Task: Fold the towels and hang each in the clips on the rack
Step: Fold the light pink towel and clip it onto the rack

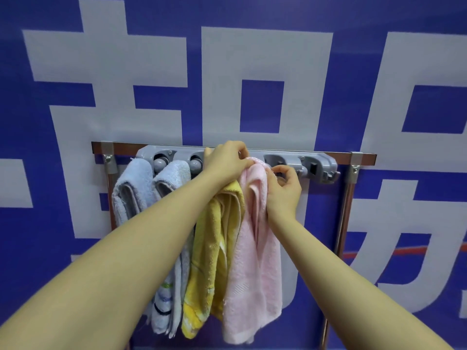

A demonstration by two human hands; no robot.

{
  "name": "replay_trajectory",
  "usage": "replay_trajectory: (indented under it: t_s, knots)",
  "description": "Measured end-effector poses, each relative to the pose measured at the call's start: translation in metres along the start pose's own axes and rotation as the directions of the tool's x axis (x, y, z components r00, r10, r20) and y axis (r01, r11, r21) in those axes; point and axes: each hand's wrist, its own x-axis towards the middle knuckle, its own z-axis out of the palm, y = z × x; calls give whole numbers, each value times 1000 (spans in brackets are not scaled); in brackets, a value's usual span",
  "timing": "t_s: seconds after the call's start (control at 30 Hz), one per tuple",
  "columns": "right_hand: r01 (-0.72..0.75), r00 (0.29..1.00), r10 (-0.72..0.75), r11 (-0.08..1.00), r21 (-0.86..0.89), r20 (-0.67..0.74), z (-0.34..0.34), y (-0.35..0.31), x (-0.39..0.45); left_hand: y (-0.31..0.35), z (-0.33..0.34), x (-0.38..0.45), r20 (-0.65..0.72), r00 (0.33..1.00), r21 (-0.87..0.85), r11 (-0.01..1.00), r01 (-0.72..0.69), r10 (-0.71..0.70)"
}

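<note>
Our left hand (228, 160) pinches the top fold of the pink towel (254, 251); our right hand (284, 190) grips its right edge. It hangs right of the yellow towel (212, 248), at the grey rack (313, 161) on the far wall.

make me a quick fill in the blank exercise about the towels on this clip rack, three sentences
1. Both hands hold the top of the ____ towel at the grey clip rack.
2. The towel hanging directly left of that one is ____.
3. The left hand holds the towel higher than the ____ hand does.

Missing words: pink; yellow; right
</note>
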Motion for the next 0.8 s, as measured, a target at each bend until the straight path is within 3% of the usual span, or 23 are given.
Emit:
replay_trajectory:
  t_s: [0.3, 0.43, 0.53, 0.7, 0.8]
  knots:
    - [-139, 988, 138, 990, 13, 70, -12, 3, -10, -6, -1, -18, -123, 985, 45, 992, -120, 125]
    - [-55, 995, 57, 998, -27, 87, -21, 1, -22, -7, -1, -20, -112, 982, 84, 986, -147, 155]
    - [28, 992, -22, 999, -47, 128, -21, -4, -31, -10, -3, -23, -43, 984, 120, 978, -169, 176]
    - [98, 954, -46, 982, -161, 297, -19, 0, -36, -15, -14, -25, 202, 954, 271, 923, -274, 223]
    - [161, 954, -70, 941, -298, 293, -18, 4, -34, -16, -18, -23, 286, 934, 288, 911, -295, 212]
